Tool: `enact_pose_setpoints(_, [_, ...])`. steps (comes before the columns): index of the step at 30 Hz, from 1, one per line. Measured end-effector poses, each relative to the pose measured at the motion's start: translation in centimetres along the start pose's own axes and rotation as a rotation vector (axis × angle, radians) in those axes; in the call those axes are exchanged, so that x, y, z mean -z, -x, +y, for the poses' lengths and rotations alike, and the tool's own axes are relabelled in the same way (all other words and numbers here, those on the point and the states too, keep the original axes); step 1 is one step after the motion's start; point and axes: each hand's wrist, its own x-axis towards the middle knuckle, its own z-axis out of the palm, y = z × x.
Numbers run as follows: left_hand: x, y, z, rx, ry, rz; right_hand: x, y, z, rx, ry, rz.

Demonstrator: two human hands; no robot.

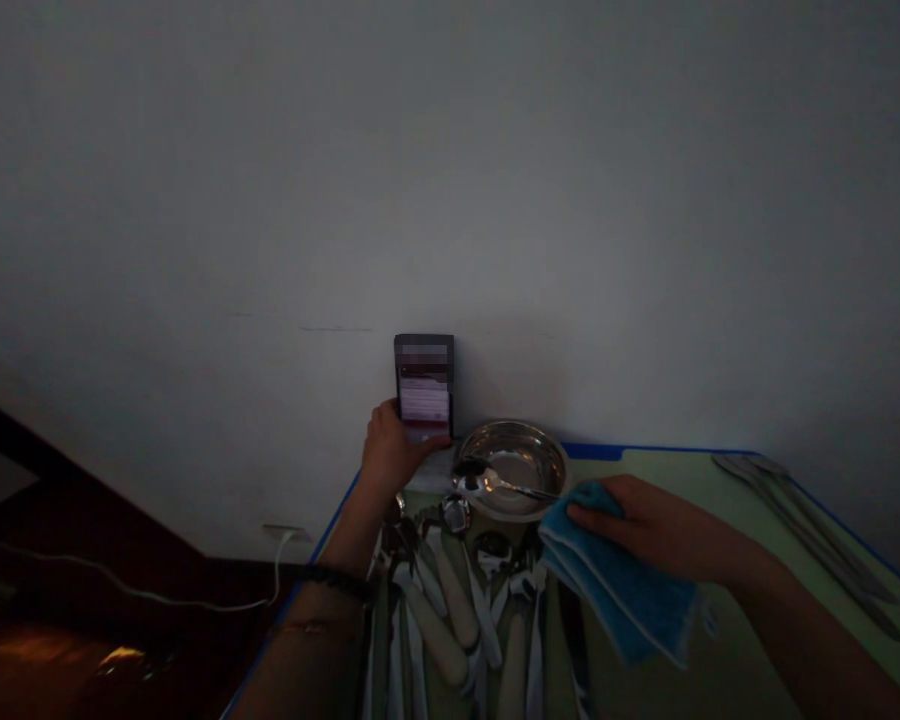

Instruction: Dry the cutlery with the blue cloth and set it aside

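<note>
My left hand is at the base of a phone that stands upright against the wall with its screen lit; the thumb lies across the lower screen and the fingers are curled behind it. My right hand grips a blue cloth and a spoon, whose bowl rests over a round steel bowl. Below the bowl lies a pile of cutlery with pale handles.
A green table with a blue edge stands against the white wall. Several long metal utensils lie at its right side. At the left a white cable runs from a wall socket over dark furniture.
</note>
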Motion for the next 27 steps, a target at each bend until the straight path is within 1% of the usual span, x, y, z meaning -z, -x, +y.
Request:
enact_pose_setpoints(3, [0.2,-0.1,0.1,-0.023,-0.016,0.026,0.0,0.0,-0.3,0.011,0.007,0.004])
enact_pose_setpoints(6, [0.5,0.0,0.7,-0.043,-0.031,0.071,0.1,0.3,-0.5,0.031,0.009,0.018])
enact_pose_setpoints(10, [1.2,0.2,2.0,-0.060,-0.022,0.126,0.4,0.6,-0.5,0.068,-0.016,0.022])
enact_pose_setpoints(12, [2.0,0.3,3.0,-0.063,0.007,0.121,0.5,0.7,-0.5,0.083,-0.019,0.056])
enact_pose_setpoints(14, [3.0,0.6,4.3,-0.075,0.059,0.044,0.7,0.8,-0.5,0.088,-0.042,0.114])
enact_pose_setpoints(17, [4.2,1.8,7.2,-0.132,0.189,-0.208,0.9,0.9,-0.6,0.074,-0.127,0.232])
enact_pose_setpoints(18, [4.3,2.4,8.4,-0.155,0.238,-0.251,1.0,1.0,-0.7,0.072,-0.160,0.252])
enact_pose_setpoints(19, [4.2,3.1,9.6,-0.176,0.280,-0.277,1.1,1.1,-0.8,0.076,-0.186,0.255])
enact_pose_setpoints(20, [4.1,3.8,10.8,-0.195,0.316,-0.277,1.1,1.2,-0.9,0.088,-0.210,0.248])
enact_pose_setpoints(23, [3.2,5.8,13.9,-0.275,0.525,-0.245,1.4,1.7,-1.0,0.145,-0.274,0.238])
enact_pose_setpoints(27, [2.3,7.0,16.6,-0.305,0.625,-0.329,2.2,2.5,-0.9,0.111,-0.335,0.288])
